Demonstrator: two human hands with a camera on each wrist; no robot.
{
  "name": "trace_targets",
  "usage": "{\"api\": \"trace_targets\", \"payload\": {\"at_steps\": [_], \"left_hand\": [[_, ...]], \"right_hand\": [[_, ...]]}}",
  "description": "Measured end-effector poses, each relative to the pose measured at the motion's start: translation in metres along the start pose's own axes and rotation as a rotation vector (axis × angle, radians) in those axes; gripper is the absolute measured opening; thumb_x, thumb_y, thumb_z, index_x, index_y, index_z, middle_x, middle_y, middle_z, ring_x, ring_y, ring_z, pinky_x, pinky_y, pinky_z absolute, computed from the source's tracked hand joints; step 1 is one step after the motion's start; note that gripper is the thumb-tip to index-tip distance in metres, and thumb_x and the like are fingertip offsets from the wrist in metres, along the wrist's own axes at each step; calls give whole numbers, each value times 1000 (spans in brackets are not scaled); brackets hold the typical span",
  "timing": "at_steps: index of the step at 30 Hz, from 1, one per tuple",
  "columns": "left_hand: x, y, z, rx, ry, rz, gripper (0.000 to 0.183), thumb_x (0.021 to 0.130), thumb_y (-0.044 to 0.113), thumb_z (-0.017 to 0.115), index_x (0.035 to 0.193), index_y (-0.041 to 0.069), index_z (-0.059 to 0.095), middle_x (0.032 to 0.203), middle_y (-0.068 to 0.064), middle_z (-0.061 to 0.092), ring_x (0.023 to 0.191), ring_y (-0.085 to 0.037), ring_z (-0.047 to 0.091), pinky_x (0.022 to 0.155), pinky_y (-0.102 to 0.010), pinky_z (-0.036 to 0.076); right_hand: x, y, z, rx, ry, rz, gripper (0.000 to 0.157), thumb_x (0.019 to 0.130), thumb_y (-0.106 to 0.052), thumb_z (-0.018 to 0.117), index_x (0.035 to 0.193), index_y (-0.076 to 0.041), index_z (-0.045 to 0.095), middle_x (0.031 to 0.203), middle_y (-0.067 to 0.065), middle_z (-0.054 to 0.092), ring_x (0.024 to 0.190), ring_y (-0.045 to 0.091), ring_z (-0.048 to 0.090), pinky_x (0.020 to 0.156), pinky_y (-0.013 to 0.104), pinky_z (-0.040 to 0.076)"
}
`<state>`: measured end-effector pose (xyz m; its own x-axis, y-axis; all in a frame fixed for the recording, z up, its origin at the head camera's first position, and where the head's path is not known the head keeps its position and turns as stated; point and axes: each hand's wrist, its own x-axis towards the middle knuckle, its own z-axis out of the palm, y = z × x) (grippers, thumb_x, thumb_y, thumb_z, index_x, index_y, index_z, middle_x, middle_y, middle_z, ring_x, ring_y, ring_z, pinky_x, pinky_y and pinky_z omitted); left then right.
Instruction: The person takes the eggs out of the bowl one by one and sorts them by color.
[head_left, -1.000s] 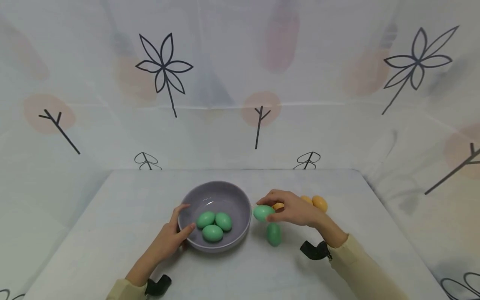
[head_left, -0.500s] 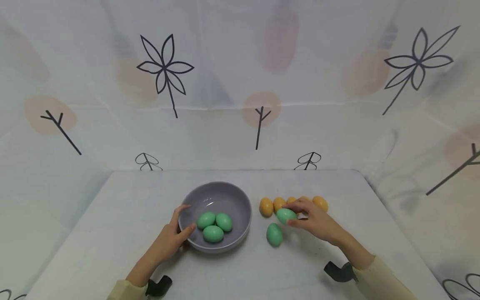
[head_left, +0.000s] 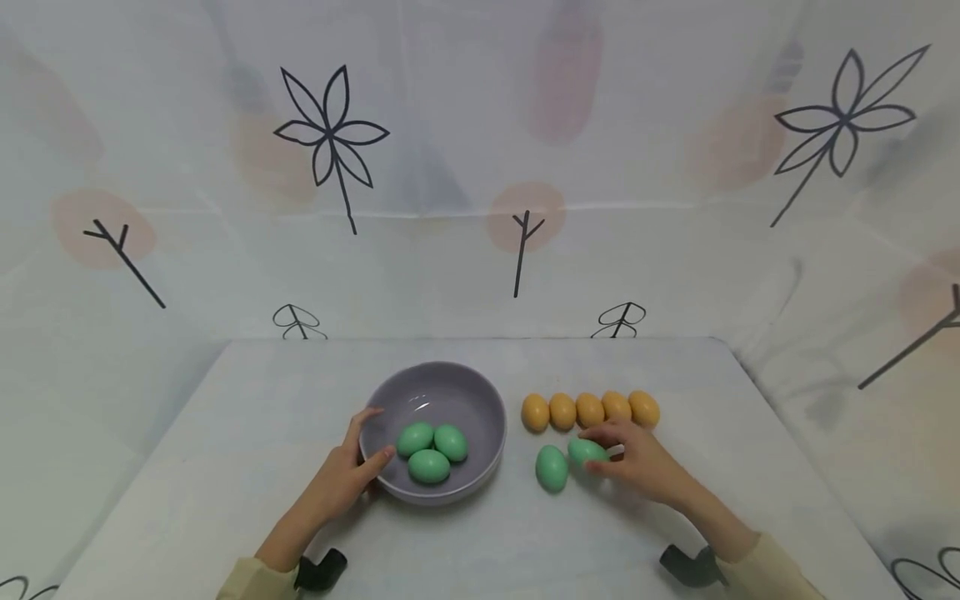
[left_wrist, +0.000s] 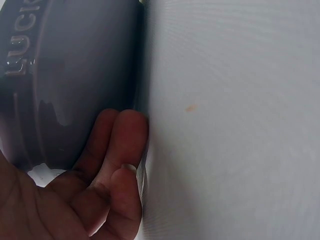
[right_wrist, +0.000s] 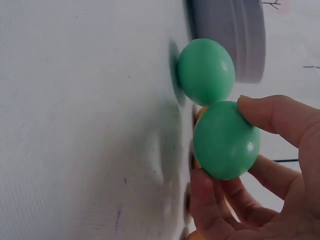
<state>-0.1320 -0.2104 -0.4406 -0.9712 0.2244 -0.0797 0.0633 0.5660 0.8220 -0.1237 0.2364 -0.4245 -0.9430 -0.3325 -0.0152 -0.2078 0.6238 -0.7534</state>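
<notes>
Pinched between the thumb and bent fingers of the right hand (head_left: 637,463) is a glossy green egg (head_left: 587,451), the digits spread only to its width, their tips on its sides. That hand slants in from the lower right, its back turned up, the forearm trailing down to a cream sleeve (head_left: 768,571). The held egg is low over the white table (head_left: 487,550); whether it touches cannot be told. Just left of the grip lies a second egg (head_left: 552,468), also green, its long axis pointing away from the person. Beyond the grip, five yellow-orange eggs (head_left: 589,410) form a side-by-side row. Farther left, past the second egg, stands a purple-grey bowl (head_left: 442,396) with three clustered green eggs (head_left: 430,467) inside and raised lettering on its outer wall. At the bowl's far side from the grip, the left hand (head_left: 342,482) holds it, thumb over the rim, other fingers curled against the outer wall.
</notes>
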Motion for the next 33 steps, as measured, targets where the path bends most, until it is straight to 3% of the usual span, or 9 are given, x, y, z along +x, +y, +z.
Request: {"api": "trace_targets", "payload": {"at_steps": [5, 12, 21, 28, 33], "left_hand": [[0, -1, 1, 13, 5, 3, 65, 98, 42, 60, 152, 29, 25, 66, -3, 60, 61, -17, 56, 63, -32, 43], [1, -3, 3, 28, 0, -1, 65, 99, 43, 59, 152, 31, 24, 65, -2, 61, 61, -17, 57, 63, -32, 44], [1, -6, 4, 27, 5, 5, 64, 99, 42, 59, 152, 32, 24, 63, -1, 61, 60, -17, 57, 63, -31, 44], [0, -5, 3, 27, 7, -1, 65, 99, 43, 59, 152, 31, 24, 63, -2, 60, 60, -17, 57, 63, -32, 43], [0, -4, 2, 20, 2, -2, 65, 99, 43, 59, 152, 30, 23, 64, -2, 61, 61, -18, 57, 63, -32, 44]], "right_hand": [[-1, -2, 7, -112, -18, 14, 41, 85, -25, 79, 123, -12, 68, 105, 3, 55, 98, 20, 57, 81, 38, 49], [0, -7, 8, -146, -56, 90, 43, 88, -26, 75, 128, -13, 67, 103, 3, 54, 92, 18, 54, 79, 39, 47], [-6, -3, -6, -77, -135, 2, 52, 83, -16, 75, 130, 1, 61, 108, 4, 60, 96, 20, 57, 81, 33, 51], [-9, 2, -9, -79, -145, 19, 53, 83, -27, 79, 126, -2, 62, 87, -3, 57, 78, 11, 53, 68, 28, 46], [-8, 3, -9, -93, -133, -45, 55, 81, -28, 82, 127, -5, 63, 93, -2, 58, 81, 12, 56, 69, 28, 47]]}}
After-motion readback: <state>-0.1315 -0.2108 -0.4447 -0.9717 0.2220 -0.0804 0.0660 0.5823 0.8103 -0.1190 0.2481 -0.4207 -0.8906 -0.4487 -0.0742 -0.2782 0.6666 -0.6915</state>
